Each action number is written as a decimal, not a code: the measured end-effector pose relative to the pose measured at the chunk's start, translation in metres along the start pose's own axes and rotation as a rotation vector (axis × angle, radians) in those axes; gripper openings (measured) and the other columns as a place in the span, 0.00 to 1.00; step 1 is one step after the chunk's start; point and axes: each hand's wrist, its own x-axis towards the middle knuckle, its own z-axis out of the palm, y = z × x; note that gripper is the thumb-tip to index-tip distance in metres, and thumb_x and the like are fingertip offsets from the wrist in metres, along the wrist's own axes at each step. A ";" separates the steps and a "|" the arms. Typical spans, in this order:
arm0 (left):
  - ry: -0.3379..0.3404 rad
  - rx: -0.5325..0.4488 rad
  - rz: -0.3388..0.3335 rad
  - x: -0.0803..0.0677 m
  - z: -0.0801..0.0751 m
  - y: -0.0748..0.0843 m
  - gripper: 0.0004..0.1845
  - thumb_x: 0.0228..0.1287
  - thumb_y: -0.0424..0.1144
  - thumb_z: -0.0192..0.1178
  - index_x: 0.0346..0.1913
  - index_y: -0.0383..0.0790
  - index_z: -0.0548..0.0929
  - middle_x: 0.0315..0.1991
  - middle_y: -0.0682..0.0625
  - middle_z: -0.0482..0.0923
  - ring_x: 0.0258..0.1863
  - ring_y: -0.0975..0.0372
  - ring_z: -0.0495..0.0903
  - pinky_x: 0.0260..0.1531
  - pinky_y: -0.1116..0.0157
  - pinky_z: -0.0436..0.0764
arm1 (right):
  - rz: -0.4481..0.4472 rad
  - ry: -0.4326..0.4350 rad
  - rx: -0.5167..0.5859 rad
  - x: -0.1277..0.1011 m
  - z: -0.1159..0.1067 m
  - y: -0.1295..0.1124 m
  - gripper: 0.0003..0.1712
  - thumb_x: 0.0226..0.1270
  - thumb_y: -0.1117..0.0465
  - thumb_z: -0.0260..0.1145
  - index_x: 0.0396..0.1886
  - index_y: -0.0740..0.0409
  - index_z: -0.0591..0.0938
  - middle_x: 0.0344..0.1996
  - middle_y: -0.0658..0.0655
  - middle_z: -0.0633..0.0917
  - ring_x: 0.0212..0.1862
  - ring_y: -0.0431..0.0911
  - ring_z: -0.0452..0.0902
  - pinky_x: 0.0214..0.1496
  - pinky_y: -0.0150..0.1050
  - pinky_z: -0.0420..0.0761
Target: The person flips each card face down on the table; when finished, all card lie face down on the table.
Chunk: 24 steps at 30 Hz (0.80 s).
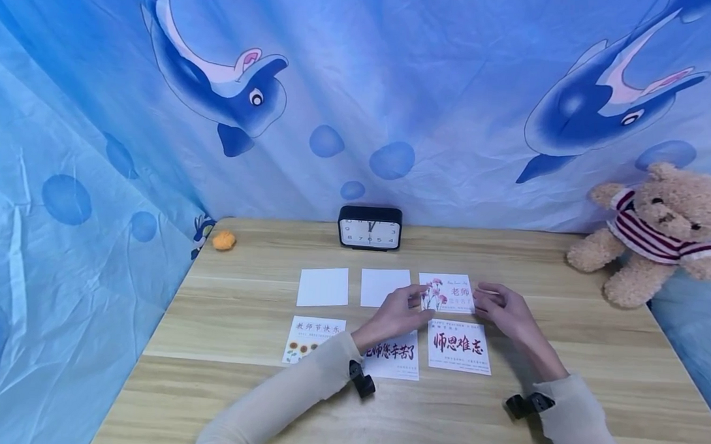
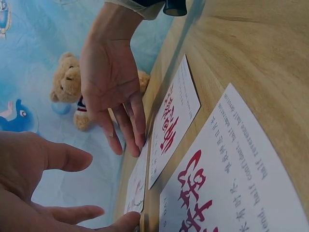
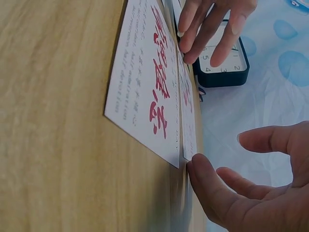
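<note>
Six cards lie in two rows on the wooden table (image 1: 563, 334). My left hand (image 1: 396, 311) and right hand (image 1: 499, 309) flank the flower card (image 1: 450, 292) at the right end of the back row, straight fingertips touching its left and right edges. In the left wrist view the right hand (image 2: 113, 82) sets its fingertips on the flower card (image 2: 136, 188). In the right wrist view the right thumb (image 3: 203, 174) meets that card's edge (image 3: 187, 121), with the left hand (image 3: 207, 29) opposite. A red-lettered card (image 1: 459, 345) lies just in front. My left forearm partly covers another lettered card (image 1: 393, 362).
Two blank white cards (image 1: 322, 287) (image 1: 385, 287) and a sunflower card (image 1: 313, 338) lie to the left. A black clock (image 1: 369, 228) stands at the back centre, a small orange thing (image 1: 223, 240) at back left, a teddy bear (image 1: 655, 232) at the right. Blue dolphin cloth surrounds the table.
</note>
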 end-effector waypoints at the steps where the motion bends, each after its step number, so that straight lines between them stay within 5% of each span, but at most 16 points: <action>1: 0.001 0.005 -0.006 0.000 0.001 0.000 0.35 0.70 0.47 0.66 0.77 0.42 0.70 0.74 0.40 0.73 0.71 0.47 0.77 0.70 0.53 0.80 | 0.000 0.001 0.002 -0.001 0.000 0.001 0.32 0.83 0.62 0.55 0.77 0.74 0.61 0.70 0.78 0.73 0.70 0.66 0.76 0.59 0.34 0.87; 14: 0.022 0.038 -0.014 0.004 0.005 0.004 0.33 0.72 0.46 0.64 0.77 0.44 0.70 0.71 0.41 0.76 0.70 0.49 0.78 0.70 0.54 0.80 | 0.003 0.014 0.004 -0.005 0.004 0.001 0.34 0.82 0.62 0.55 0.78 0.72 0.59 0.70 0.77 0.73 0.68 0.65 0.78 0.59 0.33 0.87; 24: 0.002 0.100 -0.022 0.004 0.009 0.007 0.35 0.72 0.48 0.64 0.77 0.42 0.69 0.70 0.39 0.77 0.69 0.50 0.78 0.70 0.55 0.80 | 0.144 0.081 0.080 0.000 0.009 -0.004 0.38 0.82 0.54 0.57 0.81 0.67 0.57 0.72 0.76 0.72 0.71 0.62 0.77 0.65 0.40 0.85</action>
